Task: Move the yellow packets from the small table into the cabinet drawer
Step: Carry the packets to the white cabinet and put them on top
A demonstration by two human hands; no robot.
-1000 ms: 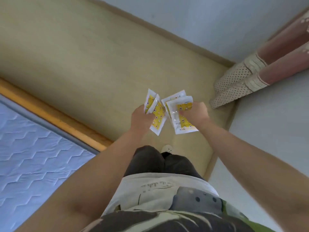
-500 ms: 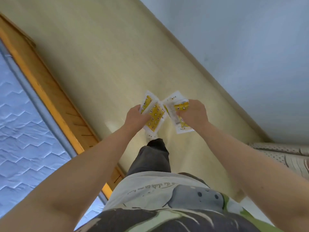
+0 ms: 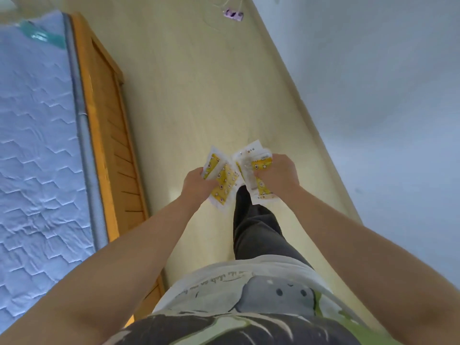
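Note:
My left hand (image 3: pixel 196 183) grips a fan of yellow packets (image 3: pixel 222 180) with white edges, held out in front of me above the floor. My right hand (image 3: pixel 278 172) grips another bunch of yellow packets (image 3: pixel 256 170), partly crumpled under the fingers. The two bunches almost touch in the middle. Neither the small table nor the cabinet drawer is in view.
A bed with a pale blue quilted mattress (image 3: pixel 37 145) and an orange wooden frame (image 3: pixel 109 125) runs along the left. A pale wall (image 3: pixel 373 83) rises on the right. Between them lies a strip of light floor (image 3: pixel 199 83), with a small purple object and cables (image 3: pixel 233 14) far ahead.
The view has swung round: the bed now runs along the left and the slippered feet at the right are gone. Both hands keep their grip on the packets.

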